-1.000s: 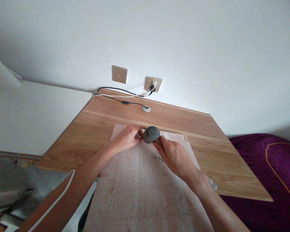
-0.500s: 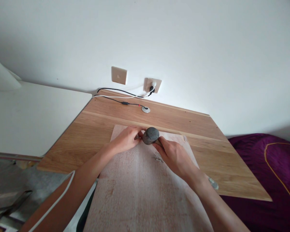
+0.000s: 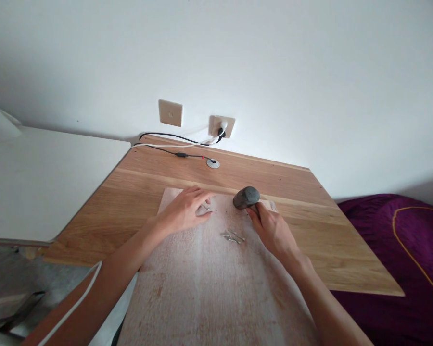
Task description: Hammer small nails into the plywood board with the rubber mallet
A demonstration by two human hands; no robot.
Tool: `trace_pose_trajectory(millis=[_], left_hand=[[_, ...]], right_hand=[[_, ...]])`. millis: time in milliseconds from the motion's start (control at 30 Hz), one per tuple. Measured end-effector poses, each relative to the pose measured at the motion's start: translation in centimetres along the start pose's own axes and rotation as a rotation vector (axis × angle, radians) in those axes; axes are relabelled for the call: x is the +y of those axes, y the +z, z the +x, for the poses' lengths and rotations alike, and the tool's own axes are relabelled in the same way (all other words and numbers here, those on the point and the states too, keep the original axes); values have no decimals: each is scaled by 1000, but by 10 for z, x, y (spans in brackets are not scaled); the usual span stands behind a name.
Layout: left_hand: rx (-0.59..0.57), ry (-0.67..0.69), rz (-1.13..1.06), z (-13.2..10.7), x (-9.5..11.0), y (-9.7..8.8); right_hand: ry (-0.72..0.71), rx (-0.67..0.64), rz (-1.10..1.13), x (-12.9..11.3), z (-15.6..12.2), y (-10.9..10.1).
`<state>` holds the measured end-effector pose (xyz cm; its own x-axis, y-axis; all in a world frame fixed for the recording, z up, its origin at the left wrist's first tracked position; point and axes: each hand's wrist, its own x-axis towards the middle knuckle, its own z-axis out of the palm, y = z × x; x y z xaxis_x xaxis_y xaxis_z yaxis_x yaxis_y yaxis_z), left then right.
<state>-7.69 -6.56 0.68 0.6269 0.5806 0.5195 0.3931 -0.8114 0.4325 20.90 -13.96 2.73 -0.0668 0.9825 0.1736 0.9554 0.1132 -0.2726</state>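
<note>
My right hand [image 3: 272, 226] is wrapped around the handle of a hammer with a thick, dark grey, mallet-like head [image 3: 247, 197], held just above the far right part of a pale wooden board [image 3: 202, 278]. Over the board's far left part is my left hand [image 3: 184, 206], thumb and fingers spread apart. A thin metal nail [image 3: 205, 207] shows in the gap between them; whether it is fixed in the board I cannot tell. Several loose nails [image 3: 233, 236] lie in a small pile nearer to me, between the two hands. Small dark dots mark the board near its far edge.
The board rests on a wooden desk [image 3: 324, 240] against a white wall. Cables run along the back to a wall socket [image 3: 222, 127] and a round cable grommet [image 3: 212, 164]. A white tabletop [image 3: 57, 182] adjoins at left; purple fabric [image 3: 368, 226] lies at right.
My right hand has moved the hammer right, away from my left hand. My left hand's fingers have spread, uncovering the nail. The loose nail pile is now in fuller view.
</note>
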Motion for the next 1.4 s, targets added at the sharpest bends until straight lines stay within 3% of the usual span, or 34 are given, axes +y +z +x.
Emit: trace_pose_trajectory(millis=[100, 233, 367, 633, 800, 900, 1033, 1400], left_hand=[[-73, 146, 152, 6, 28, -4], [-295, 326, 295, 11, 68, 1], [-353, 384, 413, 11, 82, 10], [-303, 251, 216, 17, 62, 9], [-73, -72, -120, 26, 25, -1], [-28, -177, -212, 26, 8, 0], [-53, -213, -265, 22, -1, 8], [-122, -164, -240, 22, -1, 16]], right_hand=[[-4, -22, 14, 2, 1, 2], [-5, -36, 34, 2, 1, 1], [-20, -8, 34, 3, 1, 0], [-14, -22, 63, 3, 0, 0], [-8, -15, 70, 4, 2, 0], [-14, -13, 71, 4, 3, 0], [-11, -20, 62, 3, 3, -2], [4, -24, 68, 3, 2, -1]])
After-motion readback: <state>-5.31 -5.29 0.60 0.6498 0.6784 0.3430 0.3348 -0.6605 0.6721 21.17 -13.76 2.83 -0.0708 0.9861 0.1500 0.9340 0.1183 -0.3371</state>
